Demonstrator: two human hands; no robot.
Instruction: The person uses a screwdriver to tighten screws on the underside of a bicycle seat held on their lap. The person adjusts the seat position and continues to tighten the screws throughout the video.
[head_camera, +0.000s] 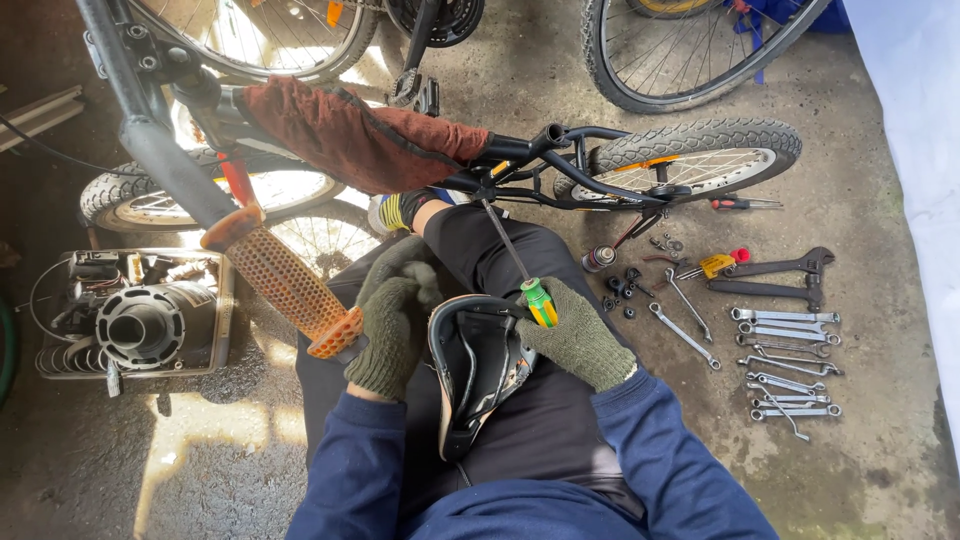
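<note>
I saw the left hand (392, 325), gloved in dark green, clenched around the front of the black bicycle saddle (478, 372), which lay upside down on the person's lap with its rails facing up; the right hand (578, 335), gloved the same, grasped the green-and-yellow handle of a screwdriver (522, 268), its shaft slanting up and away toward the bicycle frame (560, 165); the handle sat just at the saddle's right edge. An orange handlebar grip (290, 285) crossed close on the left, its end nearly touching the left hand, so room was tight on that side; a reddish cloth (350, 135) hung over the frame above. To the right the concrete floor (860, 470) lay more open, though a row of spanners (785, 365) filled the stretch beyond the right knee, with a pipe wrench (775, 278) and small loose parts nearer the rear wheel (700, 155). On the far left sat an engine cylinder (135, 320), well apart from both hands.
</note>
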